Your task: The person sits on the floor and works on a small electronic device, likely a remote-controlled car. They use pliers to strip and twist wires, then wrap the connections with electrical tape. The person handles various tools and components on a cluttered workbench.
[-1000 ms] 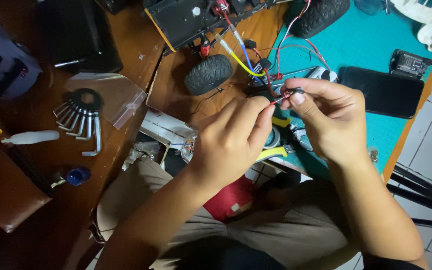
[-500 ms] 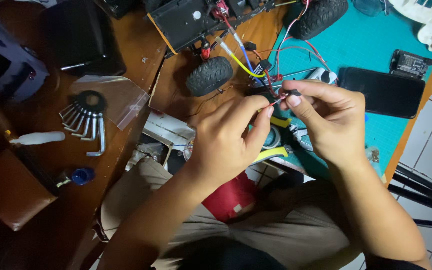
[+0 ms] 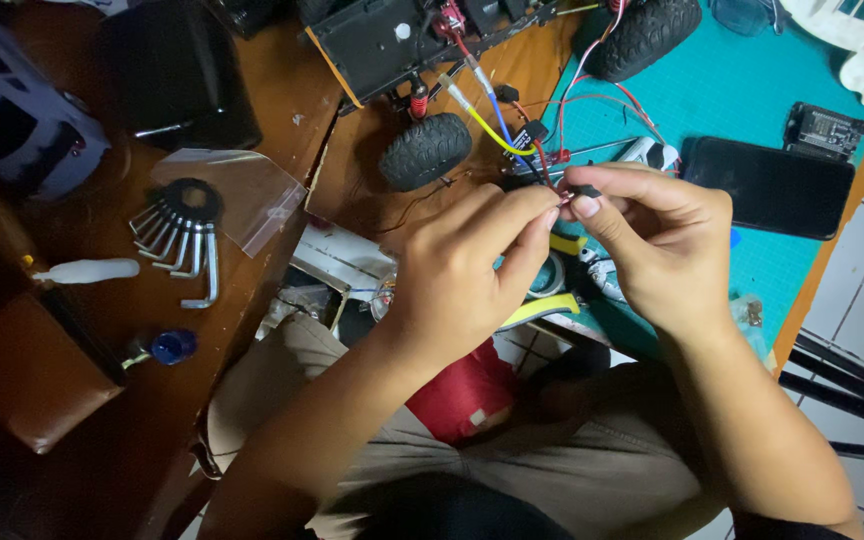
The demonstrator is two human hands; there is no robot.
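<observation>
Both hands meet over the desk edge, pinching a small black connector on thin wires.

Left hand (image 3: pixel 462 275) comes up from lower left, forearm angled across the lap, knuckles toward the camera; its thumb and forefinger are pressed together on the wires (image 3: pixel 549 170) just beside the connector (image 3: pixel 584 190). Right hand (image 3: pixel 667 250) reaches in from lower right, wrist bent inward; thumb and forefinger pinch the connector itself — remaining fingers curled loosely underneath. Fingertips of the two hands nearly touch. The wires run up to the model car chassis (image 3: pixel 392 35), above a loose tyre (image 3: pixel 425 150). A dark phone (image 3: pixel 767 185) lies on the green mat (image 3: pixel 732 90) to the right; hex keys (image 3: pixel 177 245) lie well apart — left, on the brown desk (image 3: pixel 282 110).
</observation>
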